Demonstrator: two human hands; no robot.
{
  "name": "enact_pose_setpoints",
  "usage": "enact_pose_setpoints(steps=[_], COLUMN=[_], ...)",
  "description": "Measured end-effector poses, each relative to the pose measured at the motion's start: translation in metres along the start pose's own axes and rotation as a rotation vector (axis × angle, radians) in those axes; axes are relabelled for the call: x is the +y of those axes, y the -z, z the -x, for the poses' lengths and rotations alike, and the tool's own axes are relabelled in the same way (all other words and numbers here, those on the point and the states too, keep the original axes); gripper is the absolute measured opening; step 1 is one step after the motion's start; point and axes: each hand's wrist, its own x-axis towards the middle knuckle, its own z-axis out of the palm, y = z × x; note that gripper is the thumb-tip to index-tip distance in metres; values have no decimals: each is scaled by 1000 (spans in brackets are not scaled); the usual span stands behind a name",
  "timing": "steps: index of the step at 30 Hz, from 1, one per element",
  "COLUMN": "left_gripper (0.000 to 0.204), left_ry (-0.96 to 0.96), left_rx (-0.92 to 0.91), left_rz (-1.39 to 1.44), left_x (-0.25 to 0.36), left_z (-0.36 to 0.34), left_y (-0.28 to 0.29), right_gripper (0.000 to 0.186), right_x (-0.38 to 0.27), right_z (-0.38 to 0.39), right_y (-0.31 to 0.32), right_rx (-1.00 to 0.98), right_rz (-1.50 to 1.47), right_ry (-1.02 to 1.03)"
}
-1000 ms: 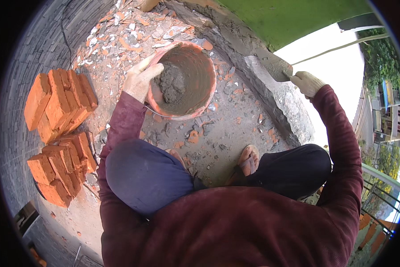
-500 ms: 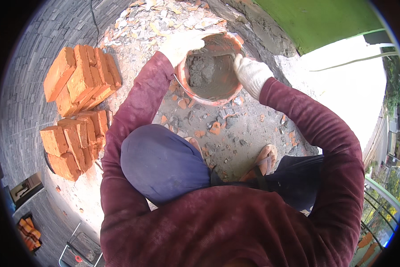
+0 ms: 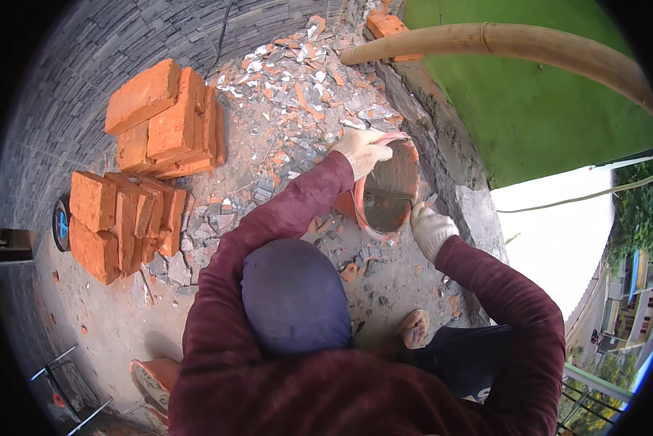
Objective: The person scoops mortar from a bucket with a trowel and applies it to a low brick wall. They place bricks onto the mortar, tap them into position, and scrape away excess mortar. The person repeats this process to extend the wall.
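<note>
A reddish-orange bucket (image 3: 361, 203) stands tilted toward my right in front of me, with wet grey mortar (image 3: 393, 171) spread inside it. My left hand (image 3: 363, 151), in a white work glove, is closed on the bucket's far left rim. At the near right side of the rim, my gloved right hand (image 3: 433, 231) is closed round the handle of a trowel. The trowel's mortar-coated blade (image 3: 388, 195) reaches across inside the bucket; the handle is mostly hidden by my fingers.
Two stacks of orange bricks (image 3: 168, 123) stand at left by the grey tiled wall (image 3: 58, 109). Broken rubble (image 3: 297, 94) covers the floor beyond the bucket. A bamboo pole (image 3: 501, 40) crosses at far right before a green panel (image 3: 544, 109). Another orange bucket (image 3: 163, 372) sits at lower left.
The bucket has gone from upright to tilted, mortar side turned to the right. My view has shifted, bringing the bamboo pole and the second bucket into sight. Both hands keep their grips.
</note>
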Motion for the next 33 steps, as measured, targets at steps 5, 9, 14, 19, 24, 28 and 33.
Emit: enact_pose_setpoints(steps=[5, 9, 14, 19, 24, 28, 33], left_gripper=[52, 55, 51, 50, 48, 47, 52], left_ry=[-37, -28, 96, 96, 65, 69, 85], left_rx=[50, 68, 122, 167, 162, 134, 129], left_rz=[22, 23, 404, 404, 411, 375, 352], left_x=[-5, -18, -53, -52, -38, -36, -39], left_z=[10, 13, 54, 77, 67, 63, 63], left_y=[19, 32, 79, 74, 70, 74, 82], right_gripper=[57, 40, 42, 44, 23, 19, 23], right_x=[12, 25, 84, 125, 90, 93, 98], right_z=[17, 16, 49, -86, -239, -304, -350], right_y=[48, 58, 87, 102, 72, 73, 91], right_rx=[127, -7, 76, -11, 107, 193, 148], right_rz=[-68, -279, -637, -1277, -1850, -1919, -1919], right_ry=[50, 126, -104, -431, -327, -247, -202])
